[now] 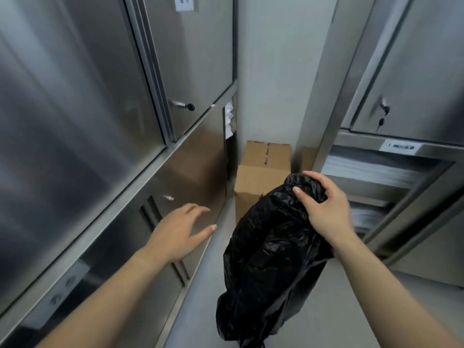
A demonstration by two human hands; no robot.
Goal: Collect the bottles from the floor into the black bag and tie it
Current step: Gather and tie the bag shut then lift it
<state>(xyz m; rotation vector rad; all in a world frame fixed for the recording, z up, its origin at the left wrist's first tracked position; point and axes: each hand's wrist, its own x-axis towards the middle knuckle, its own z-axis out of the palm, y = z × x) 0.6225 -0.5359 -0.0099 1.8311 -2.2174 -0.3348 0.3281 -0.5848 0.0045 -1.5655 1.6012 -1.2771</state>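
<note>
A bulging black plastic bag hangs in the middle of the narrow aisle, its gathered neck bunched at the top. My right hand grips that neck from above and holds the bag up off the grey floor. My left hand is stretched out to the left of the bag, fingers straight and spread, holding nothing, in front of the steel cabinet. No bottles show on the floor; whatever the bag holds is hidden.
Stainless-steel cabinets line the left side. A steel cabinet and open shelf with stacked white sheets stand on the right. A cardboard box sits at the aisle's far end against the wall. Grey floor runs between them.
</note>
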